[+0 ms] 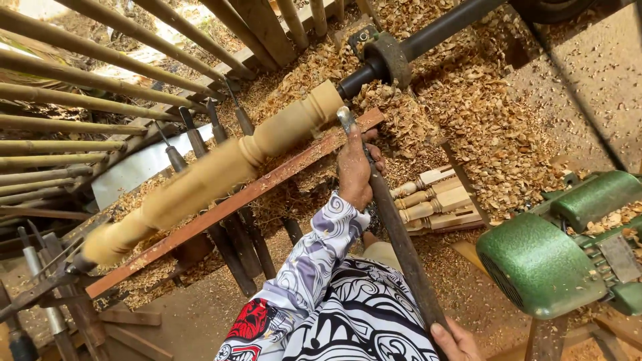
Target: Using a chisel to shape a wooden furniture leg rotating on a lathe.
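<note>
The left hand (354,170) is gripping a long turning chisel (388,214) near its tip, fingers wrapped around the shaft and pressed to the rusty tool rest (227,204). The right hand (455,341) is clasping the handle end at the bottom edge. The spindle (221,170) is spinning blurred on the lathe, lying lower left to upper right. Judging by this, a steady, braced, light cut suits best.

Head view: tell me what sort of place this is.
Likely a rough woodturning workshop. A wooden spindle sits on a lathe, shavings lie heaped around, and a green motor stands beside it.
</note>
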